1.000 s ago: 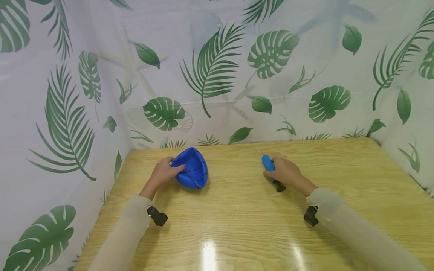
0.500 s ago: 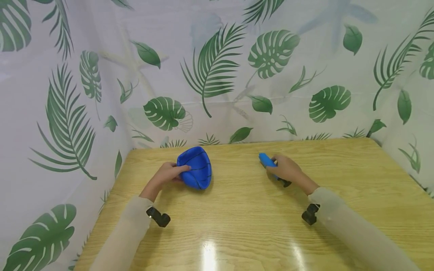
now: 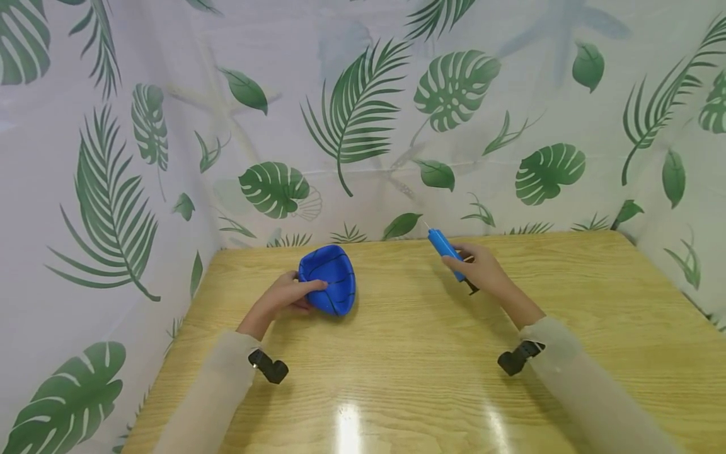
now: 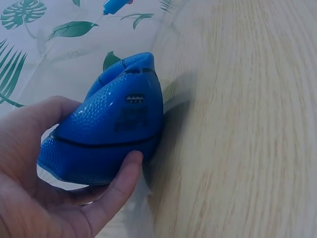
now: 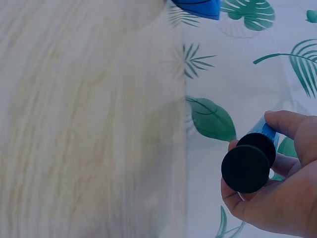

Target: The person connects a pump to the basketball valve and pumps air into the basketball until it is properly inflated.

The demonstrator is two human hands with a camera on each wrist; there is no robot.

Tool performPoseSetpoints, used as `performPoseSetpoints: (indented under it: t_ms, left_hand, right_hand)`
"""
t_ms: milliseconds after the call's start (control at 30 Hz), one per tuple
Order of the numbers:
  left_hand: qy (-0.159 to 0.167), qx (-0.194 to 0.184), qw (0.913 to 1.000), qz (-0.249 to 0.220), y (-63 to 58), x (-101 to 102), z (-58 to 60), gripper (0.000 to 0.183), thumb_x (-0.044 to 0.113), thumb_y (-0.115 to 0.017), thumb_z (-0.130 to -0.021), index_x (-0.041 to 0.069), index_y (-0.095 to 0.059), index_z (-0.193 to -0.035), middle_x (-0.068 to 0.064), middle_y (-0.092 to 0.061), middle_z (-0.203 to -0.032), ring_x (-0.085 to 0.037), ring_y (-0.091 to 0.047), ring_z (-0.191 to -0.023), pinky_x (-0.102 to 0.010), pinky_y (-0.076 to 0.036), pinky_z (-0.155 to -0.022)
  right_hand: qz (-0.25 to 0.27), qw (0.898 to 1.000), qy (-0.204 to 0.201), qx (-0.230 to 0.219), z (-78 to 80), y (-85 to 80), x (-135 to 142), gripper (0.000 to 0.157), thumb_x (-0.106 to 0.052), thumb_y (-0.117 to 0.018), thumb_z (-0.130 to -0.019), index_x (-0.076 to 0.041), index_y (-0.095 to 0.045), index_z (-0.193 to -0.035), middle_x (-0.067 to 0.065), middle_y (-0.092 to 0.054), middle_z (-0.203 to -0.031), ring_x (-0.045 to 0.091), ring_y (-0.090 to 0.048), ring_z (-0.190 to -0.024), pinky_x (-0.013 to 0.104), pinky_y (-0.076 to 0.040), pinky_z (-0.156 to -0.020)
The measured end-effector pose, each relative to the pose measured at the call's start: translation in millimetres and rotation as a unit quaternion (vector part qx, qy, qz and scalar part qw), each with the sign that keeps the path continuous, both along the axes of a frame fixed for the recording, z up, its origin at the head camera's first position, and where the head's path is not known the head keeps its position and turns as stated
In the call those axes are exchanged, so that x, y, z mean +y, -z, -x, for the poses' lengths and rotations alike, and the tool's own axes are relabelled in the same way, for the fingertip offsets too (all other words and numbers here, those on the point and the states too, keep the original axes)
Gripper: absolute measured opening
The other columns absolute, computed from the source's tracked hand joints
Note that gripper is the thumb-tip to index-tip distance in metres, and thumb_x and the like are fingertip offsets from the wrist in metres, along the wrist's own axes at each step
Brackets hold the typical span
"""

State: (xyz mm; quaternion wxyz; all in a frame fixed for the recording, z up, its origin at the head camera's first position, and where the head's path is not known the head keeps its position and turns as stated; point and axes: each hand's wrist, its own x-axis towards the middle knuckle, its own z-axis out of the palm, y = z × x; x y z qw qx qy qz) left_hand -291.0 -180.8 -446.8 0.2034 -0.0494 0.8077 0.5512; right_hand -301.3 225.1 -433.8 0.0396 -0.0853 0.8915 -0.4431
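A deflated blue basketball (image 3: 338,271) with black lines, caved in like a bowl, is gripped at its left side by my left hand (image 3: 283,295). The thumb lies over the dented inside, and the fingers (image 4: 126,173) curl under the printed outer skin. Over on the right, my right hand (image 3: 482,268) grips a blue hand pump (image 3: 444,247) round its barrel. A thin needle (image 3: 426,225) sticks out of the pump's far end, pointing up and left. The pump's round black handle end (image 5: 246,168) faces the right wrist camera. A gap separates pump and ball.
Both hands work over a wood-grain table (image 3: 386,353). A white cloth with green leaf prints (image 3: 363,208) hangs along the back edge and both sides. Black wrist cameras (image 3: 269,366) are strapped at the sleeves.
My right hand has raised the pump and tipped its needle end upward, away from the table. My left hand has shifted the ball slightly right, its thumb now farther over the dent.
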Motion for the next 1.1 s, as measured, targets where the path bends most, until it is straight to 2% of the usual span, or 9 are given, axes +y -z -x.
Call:
performPoseSetpoints:
  t_ms: [100, 233, 333, 433, 533, 633, 733, 967, 1100]
  left_hand:
    - [-0.013, 0.000, 0.9997, -0.019, 0.9, 1.3, 2.5, 0.082, 0.032, -0.072, -0.090, -0.012, -0.034, -0.148, -0.035, -0.058, -0.134, -0.021, -0.070, -0.083, -0.040, -0.064, -0.083]
    - [-0.024, -0.004, 0.9987, -0.045, -0.4, 1.8, 5.8, 0.080, 0.027, -0.069, -0.090, -0.013, -0.033, -0.149, -0.035, -0.051, -0.142, -0.026, -0.068, -0.098, -0.043, -0.062, -0.091]
    - [-0.043, -0.008, 0.9966, -0.070, -2.3, 2.9, 8.3, 0.073, 0.023, -0.067, -0.091, -0.013, -0.036, -0.148, -0.033, -0.051, -0.142, -0.026, -0.065, -0.102, -0.040, -0.061, -0.092]
    - [-0.066, -0.014, 0.9921, -0.106, -3.7, 5.4, 11.4, 0.066, 0.019, -0.064, -0.092, -0.015, -0.041, -0.144, -0.033, -0.052, -0.142, -0.025, -0.066, -0.103, -0.035, -0.062, -0.090]
    - [-0.077, -0.023, 0.9833, -0.163, -4.1, 8.6, 15.3, 0.066, 0.015, -0.060, -0.094, -0.015, -0.036, -0.147, -0.033, -0.046, -0.148, -0.030, -0.061, -0.119, -0.036, -0.057, -0.100]
    - [-0.089, -0.031, 0.9648, -0.245, -5.4, 12.2, 19.2, 0.069, 0.010, -0.056, -0.098, -0.013, -0.023, -0.154, -0.032, -0.031, -0.158, -0.038, -0.043, -0.141, -0.045, -0.042, -0.117]
    - [-0.109, -0.035, 0.9380, -0.327, -9.6, 17.4, 22.2, 0.071, 0.008, -0.051, -0.102, -0.008, -0.009, -0.158, -0.028, -0.016, -0.165, -0.039, -0.028, -0.151, -0.047, -0.030, -0.124]
    - [-0.162, -0.051, 0.8672, -0.468, -28.4, 30.9, 18.4, 0.075, 0.010, -0.049, -0.106, 0.009, 0.000, -0.163, -0.019, -0.009, -0.167, -0.031, -0.024, -0.154, -0.042, -0.028, -0.124]
    - [-0.164, -0.050, 0.8374, -0.519, -40.2, 39.2, 13.2, 0.075, 0.011, -0.048, -0.105, 0.016, 0.000, -0.163, -0.016, -0.011, -0.167, -0.029, -0.027, -0.153, -0.038, -0.031, -0.122]
  right_hand:
    - [0.022, 1.000, 0.007, 0.002, -0.7, -5.3, 1.0, 0.064, -0.039, -0.059, -0.104, 0.003, -0.044, -0.150, 0.031, -0.060, -0.128, 0.037, -0.064, -0.109, 0.048, -0.061, -0.085]
    - [0.041, 0.999, 0.011, 0.009, -1.8, -11.1, 2.6, 0.060, -0.041, -0.060, -0.103, -0.003, -0.049, -0.148, 0.027, -0.062, -0.128, 0.036, -0.065, -0.110, 0.039, -0.060, -0.082]
    - [0.058, 0.998, 0.010, 0.005, -3.3, -15.8, 2.2, 0.061, -0.042, -0.059, -0.103, -0.004, -0.048, -0.149, 0.024, -0.062, -0.128, 0.030, -0.065, -0.107, 0.033, -0.057, -0.082]
    - [0.079, 0.997, 0.010, -0.004, -4.4, -20.8, 1.0, 0.062, -0.043, -0.059, -0.103, -0.004, -0.047, -0.150, 0.023, -0.060, -0.130, 0.022, -0.064, -0.104, 0.030, -0.056, -0.083]
    - [0.093, 0.996, 0.011, -0.010, -4.9, -25.4, -1.0, 0.063, -0.043, -0.059, -0.103, -0.004, -0.046, -0.151, 0.020, -0.060, -0.130, 0.017, -0.064, -0.102, 0.027, -0.055, -0.083]
    - [0.098, 0.995, 0.009, -0.010, -5.5, -30.0, -3.4, 0.062, -0.044, -0.059, -0.103, -0.006, -0.047, -0.150, 0.018, -0.061, -0.129, 0.016, -0.064, -0.103, 0.027, -0.055, -0.083]
    - [0.111, 0.994, 0.004, -0.007, -6.9, -34.5, -6.7, 0.061, -0.044, -0.058, -0.103, -0.005, -0.048, -0.149, 0.018, -0.062, -0.127, 0.017, -0.066, -0.104, 0.026, -0.055, -0.084]
    - [0.163, 0.986, -0.023, -0.004, -13.3, -44.1, -15.3, 0.059, -0.037, -0.058, -0.105, -0.005, -0.044, -0.152, 0.003, -0.065, -0.112, 0.008, -0.070, -0.093, 0.024, -0.058, -0.083]
    - [0.187, 0.981, -0.046, -0.005, -17.1, -50.0, -20.0, 0.056, -0.036, -0.055, -0.106, -0.007, -0.043, -0.153, -0.001, -0.066, -0.110, 0.016, -0.070, -0.096, 0.028, -0.058, -0.087]
